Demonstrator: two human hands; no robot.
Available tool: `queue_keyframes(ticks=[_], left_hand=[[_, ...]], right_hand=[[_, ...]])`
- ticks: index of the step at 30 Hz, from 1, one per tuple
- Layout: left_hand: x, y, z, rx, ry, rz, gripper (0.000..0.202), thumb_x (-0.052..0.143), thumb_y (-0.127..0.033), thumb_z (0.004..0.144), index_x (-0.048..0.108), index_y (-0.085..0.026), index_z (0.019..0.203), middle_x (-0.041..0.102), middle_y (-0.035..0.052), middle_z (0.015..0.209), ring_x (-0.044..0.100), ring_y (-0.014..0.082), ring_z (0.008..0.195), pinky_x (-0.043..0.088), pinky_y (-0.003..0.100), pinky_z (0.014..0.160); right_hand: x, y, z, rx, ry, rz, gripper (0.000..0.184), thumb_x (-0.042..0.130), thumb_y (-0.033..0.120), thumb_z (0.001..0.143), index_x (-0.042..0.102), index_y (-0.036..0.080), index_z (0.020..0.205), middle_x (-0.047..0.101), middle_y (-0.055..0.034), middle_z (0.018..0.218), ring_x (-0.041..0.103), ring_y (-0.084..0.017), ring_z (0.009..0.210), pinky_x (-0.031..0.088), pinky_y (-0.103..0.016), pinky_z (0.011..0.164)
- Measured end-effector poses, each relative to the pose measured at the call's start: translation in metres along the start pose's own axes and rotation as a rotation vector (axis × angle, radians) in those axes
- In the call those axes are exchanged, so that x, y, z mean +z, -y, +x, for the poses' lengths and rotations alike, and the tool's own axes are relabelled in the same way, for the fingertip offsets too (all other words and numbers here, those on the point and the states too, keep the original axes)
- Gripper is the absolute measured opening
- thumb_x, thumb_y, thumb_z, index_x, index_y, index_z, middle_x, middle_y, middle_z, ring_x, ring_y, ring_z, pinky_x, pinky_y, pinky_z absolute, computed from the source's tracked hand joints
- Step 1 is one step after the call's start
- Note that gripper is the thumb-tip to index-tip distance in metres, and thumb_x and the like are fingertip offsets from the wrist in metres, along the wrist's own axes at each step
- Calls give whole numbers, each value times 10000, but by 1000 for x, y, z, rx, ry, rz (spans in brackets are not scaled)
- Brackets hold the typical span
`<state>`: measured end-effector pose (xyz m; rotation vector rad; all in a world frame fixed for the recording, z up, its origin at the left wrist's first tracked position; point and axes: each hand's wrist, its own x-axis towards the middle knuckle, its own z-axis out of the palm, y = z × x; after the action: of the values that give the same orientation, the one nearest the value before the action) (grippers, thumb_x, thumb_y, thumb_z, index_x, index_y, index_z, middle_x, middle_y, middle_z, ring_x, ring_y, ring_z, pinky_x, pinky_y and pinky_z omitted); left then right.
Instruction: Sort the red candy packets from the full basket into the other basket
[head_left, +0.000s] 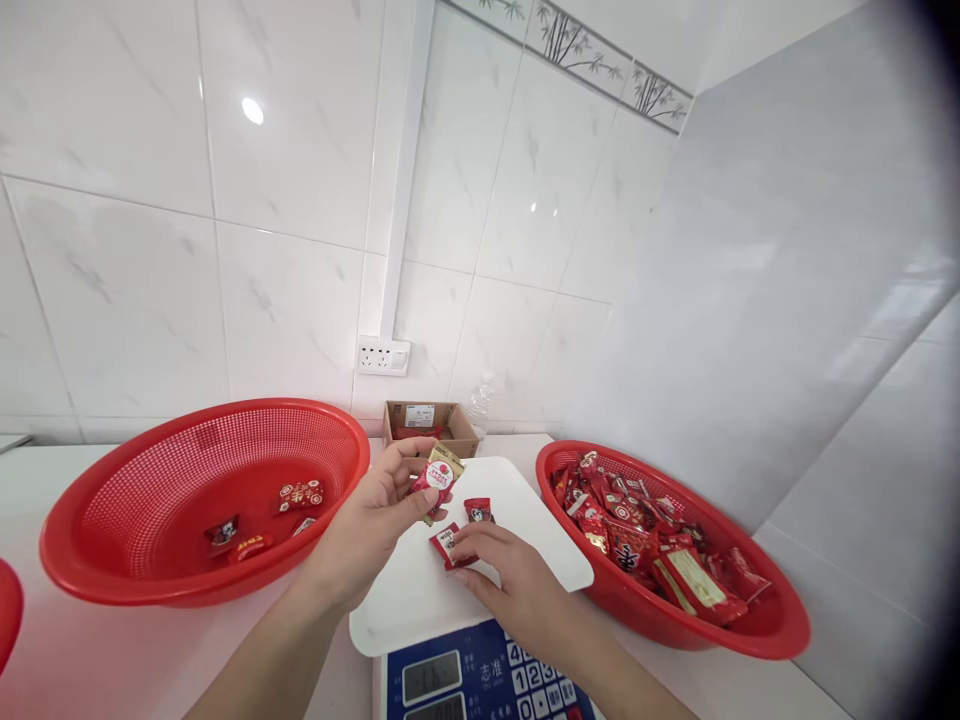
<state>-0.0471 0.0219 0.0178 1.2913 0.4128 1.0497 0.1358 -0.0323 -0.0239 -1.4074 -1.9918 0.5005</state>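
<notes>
My left hand [375, 520] is raised over the white scale tray [405, 600], its fingers pinched on a few wrapped candies [439, 475], red and gold. My right hand [510, 580] rests on the tray with fingertips pressing a small red candy packet [448, 545]. Another red candy [478, 511] lies loose on the tray just beyond my right fingers. The scale's blue panel [480, 680] with display and keypad sits below the tray.
A large red mesh basket [112, 540] on the left holds a few candies [300, 495]. A red basket [750, 630] on the right is piled with several red and gold packets. A small cardboard box [427, 425] and a wall socket [382, 356] are behind the scale. White walls enclose the corner.
</notes>
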Motion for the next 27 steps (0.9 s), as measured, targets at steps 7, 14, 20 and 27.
queue_keyframes(ticks=[7, 14, 20, 27], left_hand=[[-1, -1, 1, 15, -50, 32, 363, 610, -247, 834, 488, -243, 1175, 581, 42, 1032, 531, 165, 889, 467, 301, 756], [-1, 2, 2, 12, -40, 50, 378, 611, -247, 833, 477, -252, 1187, 586, 35, 1052, 536, 154, 882, 464, 287, 745], [-3, 4, 5, 31, -38, 121, 360, 600, -253, 837, 482, -244, 1177, 598, 40, 1059, 544, 169, 935, 459, 293, 784], [0, 8, 6, -13, -5, 341, 192, 579, -257, 829, 557, -227, 1018, 631, 28, 1000, 589, 186, 920, 464, 320, 805]], right_hand=[[-14, -16, 5, 118, -84, -223, 180, 522, 242, 859, 654, 207, 977, 640, -74, 1091, 545, -233, 1060, 415, -378, 926], [-17, -46, 23, 142, -48, -327, 283, 441, 55, 796, 646, 200, 926, 646, -56, 1041, 562, -209, 990, 415, -345, 884], [-16, -49, 40, 116, -30, -233, 265, 410, 32, 759, 615, 200, 774, 655, -37, 929, 585, -180, 856, 440, -312, 784], [-23, -16, 37, 148, -184, 198, 219, 490, 344, 860, 613, 212, 984, 656, -53, 996, 602, -201, 925, 460, -356, 827]])
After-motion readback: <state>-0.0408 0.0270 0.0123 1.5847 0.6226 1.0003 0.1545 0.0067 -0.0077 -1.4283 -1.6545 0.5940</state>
